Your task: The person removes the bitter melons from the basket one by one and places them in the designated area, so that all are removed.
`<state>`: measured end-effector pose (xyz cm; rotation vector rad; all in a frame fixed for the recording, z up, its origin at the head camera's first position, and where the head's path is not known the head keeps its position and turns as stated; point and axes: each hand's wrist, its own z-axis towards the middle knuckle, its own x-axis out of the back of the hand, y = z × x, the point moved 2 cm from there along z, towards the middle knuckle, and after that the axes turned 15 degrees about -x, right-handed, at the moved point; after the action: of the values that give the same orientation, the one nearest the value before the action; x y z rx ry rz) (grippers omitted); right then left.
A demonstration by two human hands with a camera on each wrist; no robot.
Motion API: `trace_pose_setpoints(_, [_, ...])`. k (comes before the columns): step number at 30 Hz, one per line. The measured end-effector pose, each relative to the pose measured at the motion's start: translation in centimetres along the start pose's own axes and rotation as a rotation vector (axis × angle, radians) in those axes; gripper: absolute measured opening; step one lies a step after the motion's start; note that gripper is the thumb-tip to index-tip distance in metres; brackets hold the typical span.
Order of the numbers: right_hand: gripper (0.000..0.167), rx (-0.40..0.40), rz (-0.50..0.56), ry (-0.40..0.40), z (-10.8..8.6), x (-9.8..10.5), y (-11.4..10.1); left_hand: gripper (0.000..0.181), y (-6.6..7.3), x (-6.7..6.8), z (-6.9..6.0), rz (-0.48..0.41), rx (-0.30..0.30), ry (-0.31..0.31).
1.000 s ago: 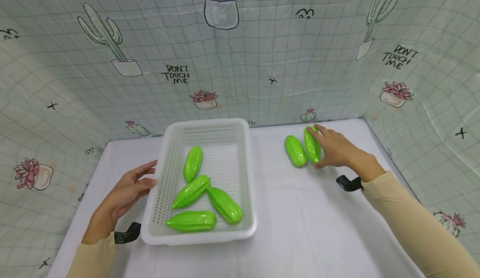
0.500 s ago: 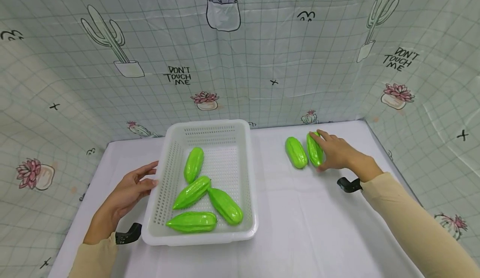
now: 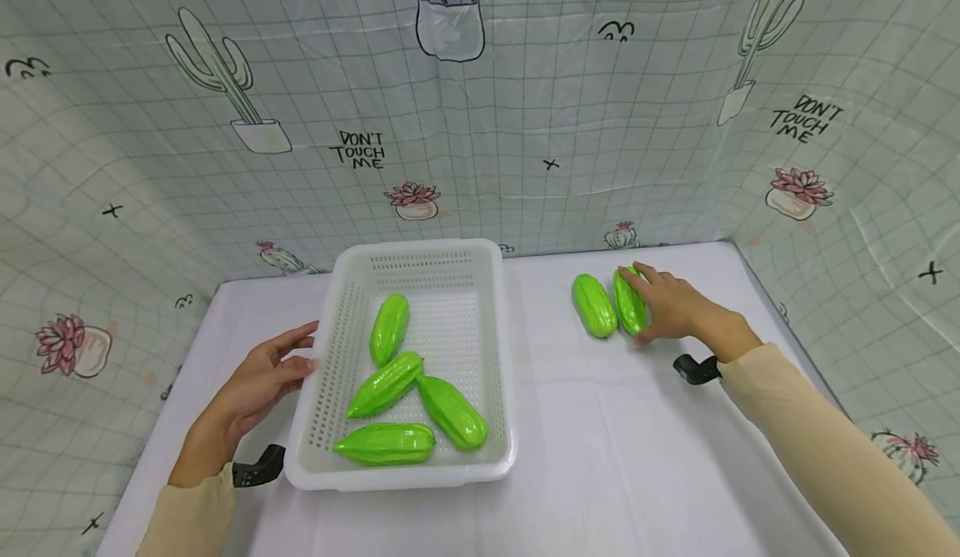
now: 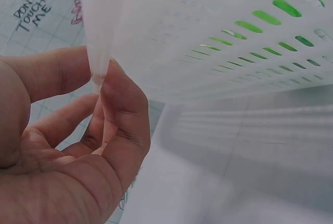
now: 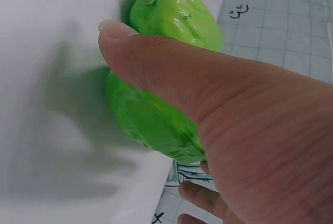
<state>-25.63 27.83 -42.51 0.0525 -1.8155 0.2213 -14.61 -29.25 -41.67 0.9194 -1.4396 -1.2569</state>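
My left hand (image 3: 255, 382) is at the left side of a white perforated plastic basket (image 3: 506, 357). In the left wrist view its thumb and fingers (image 4: 127, 109) pinch the basket's rim (image 4: 99, 31). My right hand (image 3: 678, 305) holds a glossy green ridged gourd (image 3: 627, 303) on the table, fingers at its far end and thumb at its near end. A second gourd (image 3: 594, 305) lies just left of it. In the right wrist view the thumb (image 5: 151, 60) crosses over the held gourd (image 5: 151, 117), hiding part of it.
Several similar green gourds (image 3: 386, 444) lie inside the basket. A white cloth covers the table (image 3: 585, 465). Behind and at both sides hangs a grid-patterned curtain (image 3: 495, 107) with cactus drawings, close to the table's back edge.
My right hand and the gourd in its grasp have shifted slightly right and nearer, widening the gap to the other gourd. My left hand and the basket look the same.
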Motion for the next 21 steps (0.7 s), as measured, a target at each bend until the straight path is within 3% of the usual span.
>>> trace_pose_setpoints(21, [0.118,0.011,0.022,-0.028,0.44,-0.26,-0.2,0.073,-0.05,0.02,-0.02,-0.004,-0.009,0.0])
